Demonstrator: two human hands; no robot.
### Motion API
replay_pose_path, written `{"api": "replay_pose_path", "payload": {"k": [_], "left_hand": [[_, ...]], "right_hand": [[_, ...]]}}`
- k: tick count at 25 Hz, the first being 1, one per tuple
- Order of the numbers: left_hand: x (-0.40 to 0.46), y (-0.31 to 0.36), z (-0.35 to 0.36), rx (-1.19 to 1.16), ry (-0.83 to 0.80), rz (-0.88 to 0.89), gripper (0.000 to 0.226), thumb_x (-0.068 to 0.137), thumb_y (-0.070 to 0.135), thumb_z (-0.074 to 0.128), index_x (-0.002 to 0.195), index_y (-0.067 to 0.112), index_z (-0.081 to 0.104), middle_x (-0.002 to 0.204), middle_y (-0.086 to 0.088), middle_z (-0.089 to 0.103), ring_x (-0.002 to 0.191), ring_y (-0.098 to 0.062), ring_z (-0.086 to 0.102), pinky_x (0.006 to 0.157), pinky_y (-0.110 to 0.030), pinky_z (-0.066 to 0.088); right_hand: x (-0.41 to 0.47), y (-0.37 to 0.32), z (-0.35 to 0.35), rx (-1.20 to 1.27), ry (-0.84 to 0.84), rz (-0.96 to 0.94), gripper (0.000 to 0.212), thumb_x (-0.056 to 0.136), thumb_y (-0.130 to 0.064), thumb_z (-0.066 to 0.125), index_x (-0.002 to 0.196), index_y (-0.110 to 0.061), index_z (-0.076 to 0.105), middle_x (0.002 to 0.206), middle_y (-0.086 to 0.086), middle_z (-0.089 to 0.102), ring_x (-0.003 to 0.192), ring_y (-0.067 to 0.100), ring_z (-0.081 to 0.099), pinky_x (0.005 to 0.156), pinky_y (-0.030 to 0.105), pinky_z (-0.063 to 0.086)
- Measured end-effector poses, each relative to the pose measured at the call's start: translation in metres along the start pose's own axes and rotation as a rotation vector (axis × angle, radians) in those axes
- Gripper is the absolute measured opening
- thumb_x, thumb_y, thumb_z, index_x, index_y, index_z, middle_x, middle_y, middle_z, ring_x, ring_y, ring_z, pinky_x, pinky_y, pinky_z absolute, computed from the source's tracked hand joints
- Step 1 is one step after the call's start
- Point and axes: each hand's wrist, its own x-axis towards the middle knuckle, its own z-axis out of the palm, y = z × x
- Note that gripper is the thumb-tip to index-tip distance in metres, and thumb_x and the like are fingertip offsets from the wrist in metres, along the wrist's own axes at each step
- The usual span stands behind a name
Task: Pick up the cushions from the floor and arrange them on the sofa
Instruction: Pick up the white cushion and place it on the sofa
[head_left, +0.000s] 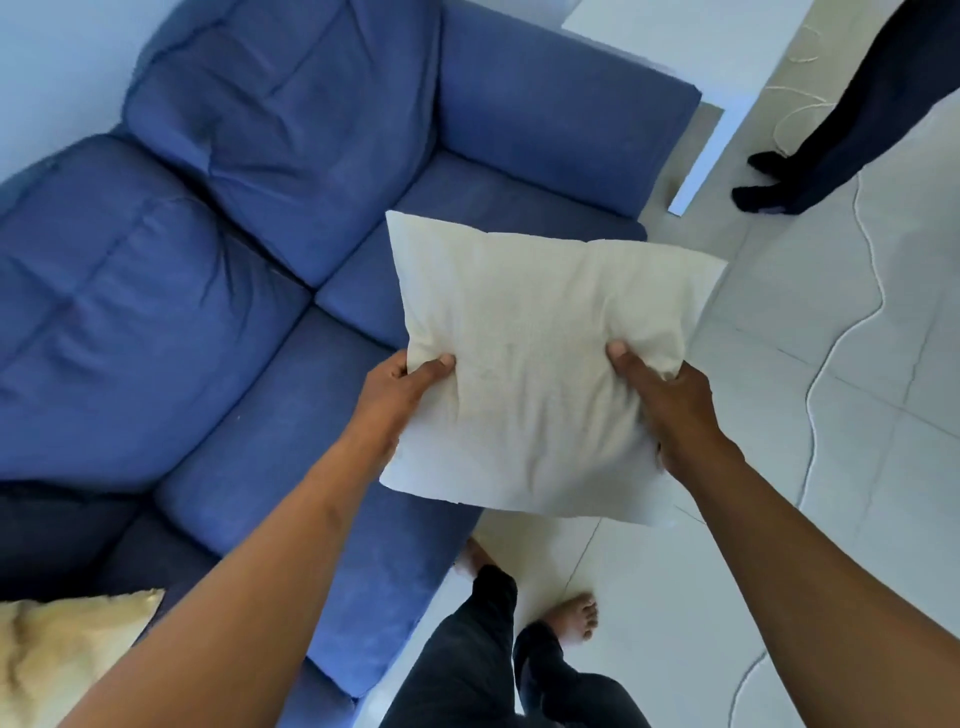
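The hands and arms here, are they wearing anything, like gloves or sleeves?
No gloves and no sleeves. The left hand and the right hand are bare, with short, plain nails on the thumbs. Both forearms are bare as far as the picture's bottom edge. No watch, ring or bracelet shows on either one.

A blue sofa (234, 270) fills the left of the frame, with a gold cushion (62, 654) lying at its lower-left end. The tiled floor (857, 415) at right carries a white cable (831, 358).
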Motion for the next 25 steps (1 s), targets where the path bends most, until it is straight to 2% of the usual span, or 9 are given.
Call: {"api": "replay_pose_path", "payload": {"k": [4, 8, 10, 12, 15, 17, 18, 21, 25], "left_hand": [[0.003, -0.002, -0.066, -0.088, 0.118, -0.015, 0.030, 0.090, 0.034, 0.080, 0.114, 0.017, 0.077, 0.111, 0.002, 0.083, 0.106, -0.025, 0.077, 0.089, -0.040, 0.061], [-0.005, -0.011, -0.121, -0.176, 0.212, -0.050, 0.027, 0.091, 0.032, 0.078, 0.114, 0.017, 0.077, 0.108, 0.003, 0.083, 0.098, -0.018, 0.079, 0.077, -0.031, 0.060], [-0.015, -0.018, -0.149, -0.232, 0.284, -0.061, 0.026, 0.092, 0.031, 0.078, 0.114, 0.017, 0.076, 0.106, 0.004, 0.083, 0.094, -0.016, 0.079, 0.072, -0.027, 0.059], [-0.027, -0.028, -0.179, -0.289, 0.386, -0.070, 0.026, 0.091, 0.032, 0.079, 0.112, 0.017, 0.076, 0.105, 0.005, 0.084, 0.095, -0.017, 0.080, 0.073, -0.028, 0.059], [-0.041, -0.042, -0.206, -0.333, 0.504, -0.093, 0.030, 0.089, 0.032, 0.081, 0.113, 0.014, 0.075, 0.108, 0.002, 0.083, 0.099, -0.020, 0.079, 0.080, -0.034, 0.063], [-0.048, -0.052, -0.221, -0.339, 0.580, -0.119, 0.036, 0.088, 0.034, 0.081, 0.115, 0.012, 0.073, 0.112, -0.002, 0.081, 0.103, -0.023, 0.078, 0.087, -0.039, 0.063], [-0.052, -0.057, -0.228, -0.351, 0.624, -0.136, 0.037, 0.088, 0.034, 0.081, 0.116, 0.012, 0.072, 0.113, -0.002, 0.081, 0.104, -0.023, 0.077, 0.086, -0.038, 0.063], [-0.058, -0.070, -0.241, -0.390, 0.709, -0.161, 0.036, 0.088, 0.030, 0.082, 0.120, 0.018, 0.071, 0.114, 0.002, 0.080, 0.104, -0.020, 0.077, 0.081, -0.031, 0.060], [-0.050, -0.078, -0.255, -0.390, 0.765, -0.131, 0.043, 0.084, 0.016, 0.084, 0.124, 0.022, 0.070, 0.114, 0.005, 0.081, 0.106, -0.018, 0.078, 0.090, -0.037, 0.062]], "right_hand": [[0.012, -0.014, 0.078, -0.077, -0.103, -0.043, 0.019, 0.081, -0.035, 0.088, 0.091, -0.026, 0.074, 0.080, -0.022, 0.076, 0.066, -0.013, 0.071, 0.058, 0.009, 0.054], [0.016, -0.019, 0.149, -0.173, -0.207, -0.076, 0.018, 0.082, -0.030, 0.088, 0.092, -0.023, 0.075, 0.087, -0.017, 0.076, 0.067, -0.011, 0.071, 0.065, 0.014, 0.056], [0.016, -0.020, 0.186, -0.237, -0.293, -0.076, 0.015, 0.085, -0.028, 0.086, 0.086, -0.023, 0.072, 0.084, -0.013, 0.074, 0.058, -0.012, 0.069, 0.055, 0.010, 0.054], [0.013, -0.024, 0.226, -0.312, -0.410, -0.067, 0.015, 0.086, -0.031, 0.085, 0.088, -0.023, 0.072, 0.086, -0.012, 0.074, 0.061, -0.008, 0.070, 0.051, 0.008, 0.052], [0.012, -0.026, 0.269, -0.396, -0.548, -0.060, 0.017, 0.086, -0.034, 0.084, 0.094, -0.024, 0.074, 0.089, -0.014, 0.077, 0.078, -0.001, 0.074, 0.055, 0.010, 0.054], [0.013, -0.026, 0.300, -0.445, -0.637, -0.057, 0.015, 0.087, -0.033, 0.083, 0.095, -0.027, 0.073, 0.091, -0.012, 0.076, 0.073, -0.002, 0.075, 0.056, 0.012, 0.055], [0.011, -0.027, 0.316, -0.478, -0.682, -0.052, 0.016, 0.087, -0.032, 0.083, 0.097, -0.025, 0.073, 0.095, -0.009, 0.077, 0.074, -0.001, 0.076, 0.061, 0.015, 0.057], [0.016, -0.024, 0.361, -0.573, -0.787, -0.040, 0.026, 0.085, -0.030, 0.085, 0.107, -0.020, 0.076, 0.104, 0.000, 0.081, 0.096, 0.018, 0.078, 0.087, 0.036, 0.062], [0.027, -0.019, 0.409, -0.682, -0.874, -0.079, 0.026, 0.081, -0.024, 0.088, 0.103, -0.026, 0.074, 0.104, -0.004, 0.080, 0.099, 0.019, 0.076, 0.092, 0.040, 0.061]]}}
